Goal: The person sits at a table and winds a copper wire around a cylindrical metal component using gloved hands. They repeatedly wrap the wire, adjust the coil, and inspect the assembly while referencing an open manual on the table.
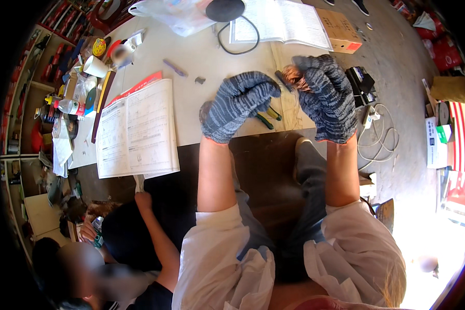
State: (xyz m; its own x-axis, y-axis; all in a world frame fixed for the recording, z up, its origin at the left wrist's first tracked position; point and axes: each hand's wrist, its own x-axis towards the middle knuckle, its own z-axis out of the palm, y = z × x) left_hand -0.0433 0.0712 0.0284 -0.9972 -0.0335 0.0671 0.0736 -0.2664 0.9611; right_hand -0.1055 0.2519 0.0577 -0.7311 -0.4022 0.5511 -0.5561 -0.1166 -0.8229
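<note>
Grey knitted gloves cover both hands above the table [191,51]. My right hand [330,98] is curled around a bundle of copper wire [294,76], with a short dark piece [283,80] at its left side. My left hand [237,103] is closed, its fingertips near that dark piece; what it grips is hidden. Green and yellow handled pliers [264,120] lie on the tabletop just below my fingers, partly covered by the left glove.
An open booklet [137,129] is at left, near clutter and a white cup [94,66]. Behind are another booklet [279,23], a cardboard box [341,31] and plastic bag [170,13]. Cables [377,139] lie at right. A co-worker [155,248] sits lower left holding a bottle.
</note>
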